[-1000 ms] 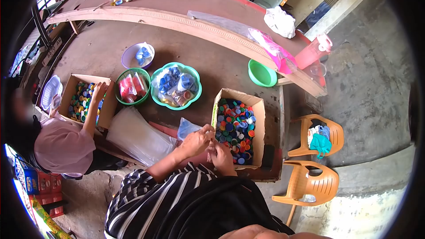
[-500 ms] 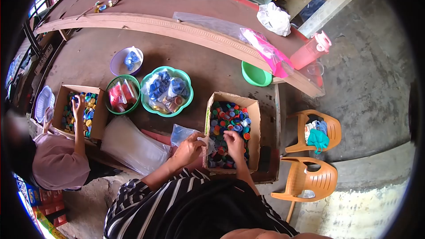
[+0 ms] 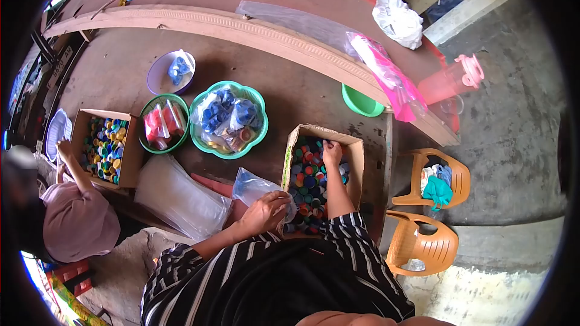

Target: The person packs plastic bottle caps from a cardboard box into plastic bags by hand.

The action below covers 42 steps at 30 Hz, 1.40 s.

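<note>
In the head view, my left hand (image 3: 264, 212) is closed on the edge of a clear plastic bag (image 3: 251, 185), just left of a cardboard box. My right hand (image 3: 332, 153) reaches into that cardboard box (image 3: 356, 172), near its far side. Its fingers are curled down among the loose plastic bottle caps (image 3: 309, 181), which are red, blue, green and other colours. Whatever the right fingertips hold is too small to make out. A stack of clear plastic bags (image 3: 175, 196) lies flat on the table, left of my left hand.
A green scalloped basin (image 3: 264, 122) holds bagged caps. Beside it stand a green basket (image 3: 142, 136), a purple bowl (image 3: 151, 75) and another cap box (image 3: 134, 151). At the left, a person (image 3: 78, 220) reaches toward a pale basin (image 3: 55, 125). Orange chairs (image 3: 423, 244) stand right.
My right hand has moved from the box's near middle to its far side. My left hand has shifted slightly right and down with the bag. The other person's hand has left their box.
</note>
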Motion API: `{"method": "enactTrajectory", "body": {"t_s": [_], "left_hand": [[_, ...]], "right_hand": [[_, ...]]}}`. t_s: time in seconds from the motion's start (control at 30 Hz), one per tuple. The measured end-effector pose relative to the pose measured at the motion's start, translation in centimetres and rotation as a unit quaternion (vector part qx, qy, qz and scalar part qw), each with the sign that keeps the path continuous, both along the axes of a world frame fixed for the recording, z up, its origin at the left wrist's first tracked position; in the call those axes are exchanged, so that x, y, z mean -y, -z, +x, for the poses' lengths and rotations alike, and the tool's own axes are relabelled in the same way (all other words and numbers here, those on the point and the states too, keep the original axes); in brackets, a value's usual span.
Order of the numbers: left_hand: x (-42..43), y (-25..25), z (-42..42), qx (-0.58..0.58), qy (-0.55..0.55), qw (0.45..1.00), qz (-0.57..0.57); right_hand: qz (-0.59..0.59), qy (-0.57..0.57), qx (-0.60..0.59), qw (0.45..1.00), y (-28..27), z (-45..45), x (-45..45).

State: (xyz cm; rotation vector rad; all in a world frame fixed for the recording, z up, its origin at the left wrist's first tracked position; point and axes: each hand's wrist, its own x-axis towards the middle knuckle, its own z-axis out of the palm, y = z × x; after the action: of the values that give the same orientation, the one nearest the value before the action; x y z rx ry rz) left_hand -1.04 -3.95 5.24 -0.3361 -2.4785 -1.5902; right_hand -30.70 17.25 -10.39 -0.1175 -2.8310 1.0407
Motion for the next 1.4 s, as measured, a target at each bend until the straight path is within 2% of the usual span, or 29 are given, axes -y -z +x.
{"method": "enactTrajectory", "body": {"t_s": [0.13, 0.23, 0.33, 0.47, 0.57, 0.7, 0.73, 0.93, 1.03, 1.2, 1.4], "left_hand": [[-0.2, 0.8, -0.4, -0.015, -0.017, 1.0, -0.008], [-0.1, 1.2, -0.5, -0.006, -0.013, 1.0, -0.001], [-0.4, 1.4, -0.6, 0.005, -0.003, 1.0, -0.009], [-0.7, 1.3, -0.6, -0.01, -0.005, 1.0, -0.025], [-0.7, 0.8, -0.2, -0.013, -0.012, 0.999, -0.045], [-0.7, 0.3, 0.6, -0.018, -0.03, 0.995, -0.092], [-0.7, 0.6, 1.1, -0.016, -0.036, 0.993, -0.109], [-2.0, 1.1, 2.8, 0.008, -0.022, 0.994, -0.104], [-3.0, 1.5, 3.1, 0.016, -0.017, 0.994, -0.109], [-4.6, 2.4, 3.1, 0.03, -0.008, 0.992, -0.123], [-5.4, 4.3, 3.4, 0.029, 0.009, 0.992, -0.119]], "right_hand": [[0.059, 0.035, 0.04, 0.997, 0.8, -0.7, 0.7], [0.031, -0.018, -0.028, 0.999, 1.6, -0.3, -0.3], [-0.028, -0.147, -0.052, 0.987, 1.2, 0.6, -1.9], [0.072, -0.246, -0.123, 0.959, -2.0, 4.8, -2.3], [0.153, -0.244, -0.05, 0.956, -4.6, 8.2, -2.2], [0.168, -0.293, -0.082, 0.938, -5.7, 12.9, -2.3], [0.102, -0.299, -0.089, 0.945, -5.6, 13.8, -2.2], [0.003, -0.243, -0.162, 0.957, -8.9, 20.1, -3.4], [-0.138, -0.167, -0.038, 0.976, -10.6, 22.5, -4.0], [-0.236, -0.185, -0.052, 0.953, -11.4, 24.2, -4.6], [-0.368, -0.139, 0.115, 0.912, -12.2, 25.2, -4.8]]}}
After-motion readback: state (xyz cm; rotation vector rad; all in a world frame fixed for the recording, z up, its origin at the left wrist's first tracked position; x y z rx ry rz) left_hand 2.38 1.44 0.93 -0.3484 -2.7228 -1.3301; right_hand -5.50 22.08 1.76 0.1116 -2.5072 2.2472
